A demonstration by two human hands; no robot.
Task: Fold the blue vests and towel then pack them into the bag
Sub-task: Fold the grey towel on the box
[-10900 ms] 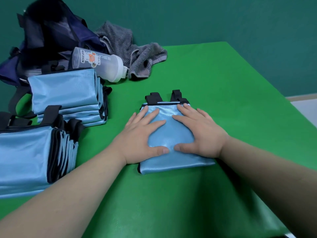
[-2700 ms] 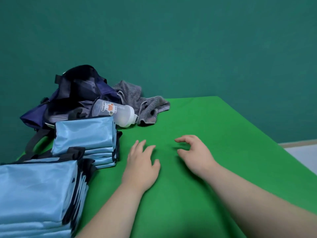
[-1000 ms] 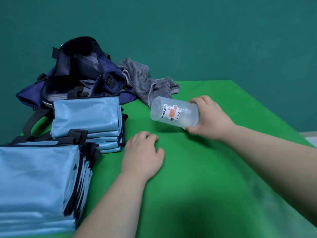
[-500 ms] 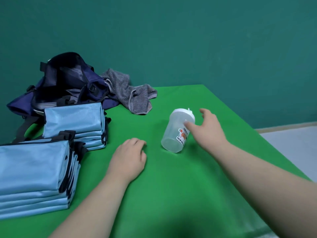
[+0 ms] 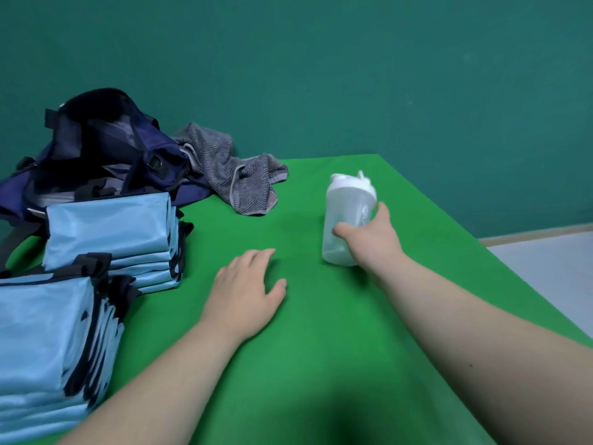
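Note:
Two stacks of folded light-blue vests lie at the left of the green table [image 5: 321, 364]: a near stack [image 5: 48, 342] and a far stack [image 5: 109, 232]. Behind them sits the open dark-blue bag [image 5: 96, 155], and a crumpled grey towel [image 5: 231, 175] lies to the right of the bag. My right hand [image 5: 369, 239] grips a translucent plastic bottle [image 5: 348, 207] with a white lid, held upright on or just above the table. Fingers relaxed, my left hand [image 5: 245, 293] rests palm down on the table.
A teal wall stands behind the table. The table's right edge runs diagonally, with grey floor [image 5: 552, 271] beyond it.
My right hand has turned the bottle from lying tilted to upright and now wraps round its lower half. The left hand stays flat on the table.

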